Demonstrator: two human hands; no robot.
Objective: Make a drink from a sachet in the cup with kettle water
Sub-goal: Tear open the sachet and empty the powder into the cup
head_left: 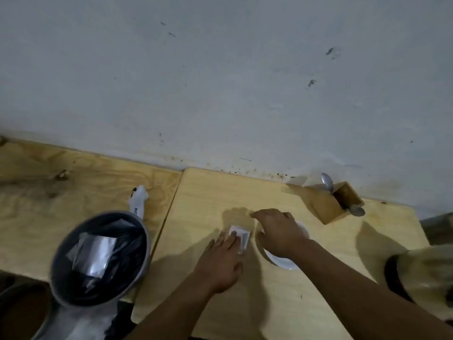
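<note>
Both my hands work mid-bench: my left hand [221,260] lies flat, fingers pressing the white sachet [240,238] onto the bench [208,192]; my right hand [279,233] spreads wide over the white cup [284,262], just beside the sachet. Spoons [328,182] stand in a wooden holder [333,204] near the back edge.

Only some dark lettering on the white wrapper [138,201] near the bin; too blurred to read.
</note>
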